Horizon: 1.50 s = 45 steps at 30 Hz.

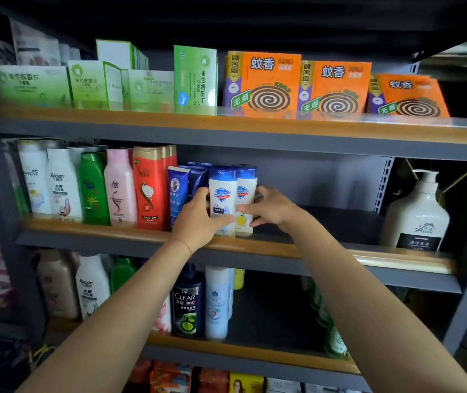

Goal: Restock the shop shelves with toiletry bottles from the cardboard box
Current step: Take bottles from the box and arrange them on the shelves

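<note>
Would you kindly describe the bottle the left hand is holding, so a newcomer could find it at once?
Find the middle shelf, below the orange coil boxes. Near its centre, right of blue tubes, stand two white, blue-capped Safeguard bottles. The left hand grips the left Safeguard bottle; its label has a dark blue band, while its twin shows a yellow lemon.

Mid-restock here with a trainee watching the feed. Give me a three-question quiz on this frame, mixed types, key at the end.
1. True or false: both hands are on bottles on the middle shelf.
2. Which item stands immediately left of the two Safeguard bottles? A) red bottle B) blue tubes C) pump bottle
3. Fill in: the boxes on the right of the top shelf are coloured ____.

Key:
1. True: left hand holds the front Safeguard bottle; right hand holds the second Safeguard bottle.
2. B, the blue tubes.
3. Orange, the orange boxes.
</note>
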Tool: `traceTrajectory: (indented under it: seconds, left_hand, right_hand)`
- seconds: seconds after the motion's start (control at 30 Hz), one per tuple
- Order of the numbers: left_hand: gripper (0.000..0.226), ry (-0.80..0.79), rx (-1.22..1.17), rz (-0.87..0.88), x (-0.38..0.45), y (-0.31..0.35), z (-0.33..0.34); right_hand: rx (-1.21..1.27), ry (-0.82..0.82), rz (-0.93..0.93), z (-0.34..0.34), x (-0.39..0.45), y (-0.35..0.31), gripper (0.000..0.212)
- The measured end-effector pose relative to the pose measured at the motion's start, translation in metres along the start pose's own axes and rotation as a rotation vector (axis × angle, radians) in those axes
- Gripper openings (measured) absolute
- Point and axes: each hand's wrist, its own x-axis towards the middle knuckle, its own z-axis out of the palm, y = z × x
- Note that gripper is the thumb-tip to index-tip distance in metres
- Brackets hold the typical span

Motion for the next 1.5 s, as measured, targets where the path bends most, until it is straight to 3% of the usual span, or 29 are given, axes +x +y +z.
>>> traceTrajectory:
  seconds: [0.17, 0.43, 0.63, 0.7, 0.77, 0.83, 0.9, 1.0, 1.1, 1.2, 1.3, 1.33, 1.4, 1.5]
  left_hand:
    - [0.056, 0.007, -0.005, 0.023, -0.001, 0.000, -0.001]
    - [0.057, 0.026, 0.084, -0.008, 0.010, 0.005, 0.012]
    - [0.054, 0.018, 0.103, -0.038, 0.015, 0.005, 0.015]
    - [0.055, 0.033, 0.102, -0.022, 0.009, 0.007, 0.015]
    - [0.057, 0.103, 0.072, 0.056, -0.005, 0.009, 0.013]
    - [0.048, 0.246, 0.007, 0.200, -0.031, 0.006, 0.005]
    - [0.033, 0.359, -0.060, 0.283, -0.062, -0.009, -0.010]
    - [0.016, 0.406, -0.048, 0.097, -0.115, -0.070, -0.033]
    - [0.006, 0.412, 0.030, -0.363, -0.186, -0.171, -0.058]
    - [0.013, 0.343, 0.177, -0.795, -0.280, -0.266, -0.084]
    - [0.035, 0.258, 0.302, -1.080, -0.377, -0.335, -0.105]
    - [0.033, 0.247, 0.296, -1.177, -0.407, -0.354, -0.112]
    - [0.028, 0.194, 0.330, -1.331, -0.467, -0.388, -0.125]
    - [0.041, 0.048, 0.467, -1.441, -0.551, -0.426, -0.130]
  right_hand:
    - [0.137, -0.078, 0.003, 0.007, 0.010, 0.004, 0.045]
    - [0.104, -0.061, 0.026, 0.008, 0.025, 0.008, 0.033]
    - [0.100, -0.099, 0.061, 0.010, 0.030, 0.003, 0.040]
    - [0.000, 0.024, 0.051, 0.012, 0.023, 0.000, 0.045]
    - [-0.195, 0.325, -0.046, 0.015, 0.014, 0.001, 0.045]
    - [-0.141, 0.595, -0.249, 0.027, -0.011, -0.002, 0.029]
    - [0.018, 0.663, -0.395, 0.054, -0.044, -0.007, 0.018]
    - [0.123, 0.349, -0.496, 0.125, -0.076, -0.004, 0.015]
    - [0.024, -0.093, -0.440, 0.229, -0.082, 0.025, 0.006]
    - [-0.108, -0.426, -0.223, 0.346, -0.085, 0.081, 0.008]
    - [-0.163, -0.709, 0.004, 0.460, -0.107, 0.139, 0.016]
    - [-0.190, -0.811, 0.075, 0.493, -0.119, 0.152, 0.017]
    - [-0.257, -0.988, 0.181, 0.560, -0.146, 0.180, 0.022]
    - [-0.364, -1.166, 0.239, 0.646, -0.191, 0.224, 0.026]
